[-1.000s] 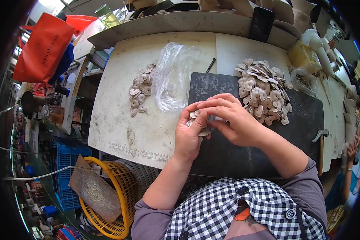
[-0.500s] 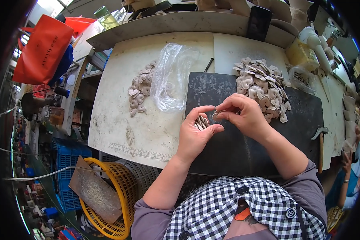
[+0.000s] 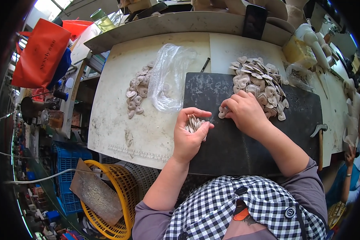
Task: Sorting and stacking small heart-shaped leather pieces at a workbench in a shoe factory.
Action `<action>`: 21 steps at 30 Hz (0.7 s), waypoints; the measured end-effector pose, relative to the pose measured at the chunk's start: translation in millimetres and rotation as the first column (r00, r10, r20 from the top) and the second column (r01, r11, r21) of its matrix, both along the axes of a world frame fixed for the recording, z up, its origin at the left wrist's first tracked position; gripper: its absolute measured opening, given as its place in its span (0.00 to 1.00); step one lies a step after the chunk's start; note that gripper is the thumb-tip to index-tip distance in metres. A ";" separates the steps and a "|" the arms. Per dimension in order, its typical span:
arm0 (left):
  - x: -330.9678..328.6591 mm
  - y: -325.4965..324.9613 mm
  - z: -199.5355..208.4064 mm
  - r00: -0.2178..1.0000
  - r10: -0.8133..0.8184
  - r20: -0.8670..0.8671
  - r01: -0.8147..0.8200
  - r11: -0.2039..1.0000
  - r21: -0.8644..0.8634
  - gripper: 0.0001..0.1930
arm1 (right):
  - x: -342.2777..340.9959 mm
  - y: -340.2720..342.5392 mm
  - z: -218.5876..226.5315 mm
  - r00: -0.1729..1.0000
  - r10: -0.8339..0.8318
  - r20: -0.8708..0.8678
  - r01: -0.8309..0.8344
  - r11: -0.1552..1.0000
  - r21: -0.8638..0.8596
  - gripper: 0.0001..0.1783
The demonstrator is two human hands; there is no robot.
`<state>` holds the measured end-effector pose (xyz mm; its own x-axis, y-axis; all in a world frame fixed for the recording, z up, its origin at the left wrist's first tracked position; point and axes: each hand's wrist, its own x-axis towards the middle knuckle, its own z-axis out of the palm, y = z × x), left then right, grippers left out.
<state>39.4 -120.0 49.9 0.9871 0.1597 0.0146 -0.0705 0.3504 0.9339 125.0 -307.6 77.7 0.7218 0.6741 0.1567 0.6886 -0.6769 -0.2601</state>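
My left hand (image 3: 190, 136) is curled around a stack of small beige heart-shaped pieces (image 3: 193, 123), their edges showing between thumb and fingers. Over the black mat (image 3: 228, 156), my right hand (image 3: 248, 112) pinches a single heart-shaped piece (image 3: 222, 112) by its edge; a small dark spot shows on it. Just beyond that hand lies a large heap of the same hearts (image 3: 264, 80). A smaller heap of hearts (image 3: 138, 90) rests on the pale board at the left, beside a clear plastic bag (image 3: 168, 80) that partly covers some of them.
A hammer (image 3: 320, 140) lies at the mat's right edge. A dark metal punch (image 3: 205, 65) sits beyond the mat. A phone (image 3: 255, 22) leans on the raised back ledge. Yellow basket (image 3: 126, 208) stands below left. Another person's hand (image 3: 350, 156) shows at far right.
My hands have moved apart. The right one has shifted slightly right and holds one heart low over the mat; the left has drawn a little left with its stack.
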 end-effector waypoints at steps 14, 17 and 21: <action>2.5 -1.7 -2.6 0.997 -0.032 -0.070 0.043 0.986 0.160 0.15 | 36.9 12.3 20.3 0.929 0.222 -0.295 -0.244 0.969 -0.039 0.14; 1.9 0.0 -4.9 0.998 -0.022 -0.062 0.030 0.992 0.124 0.19 | 39.0 12.6 26.2 0.882 0.197 -0.429 -0.186 0.980 0.068 0.12; 2.4 0.6 0.9 0.998 -0.017 -0.061 0.026 0.987 0.156 0.24 | 35.3 10.1 17.1 0.635 0.185 -0.750 0.236 0.878 0.416 0.12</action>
<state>41.8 -119.4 50.8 0.9901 0.1386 -0.0206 -0.0076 0.1999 0.9798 160.3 -297.5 94.8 0.7328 0.6560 -0.1807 0.0857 -0.3525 -0.9319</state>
